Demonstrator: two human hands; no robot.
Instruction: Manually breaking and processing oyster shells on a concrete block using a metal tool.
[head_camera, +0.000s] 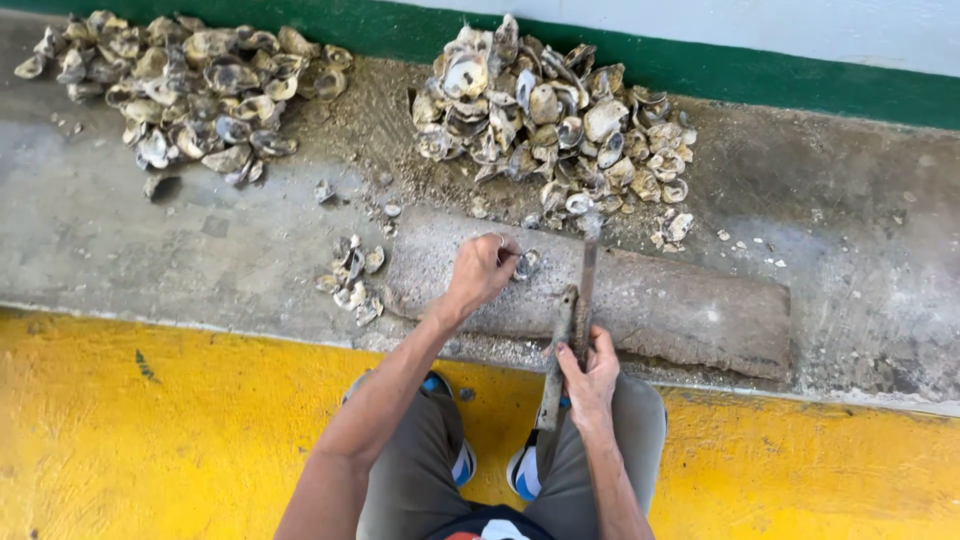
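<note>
Holding an oyster shell (526, 263) on the log (680, 305) with closed left hand (480, 270); right hand (590, 375) gripping metal blade (585, 290). Risk: striking too near, cutting fingers, or shell slipping right.

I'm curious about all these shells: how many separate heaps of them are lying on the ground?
3: a large heap at far left, a large heap by the green wall stripe, and a small cluster beside the left hand. Loose single shells lie scattered between.
</note>
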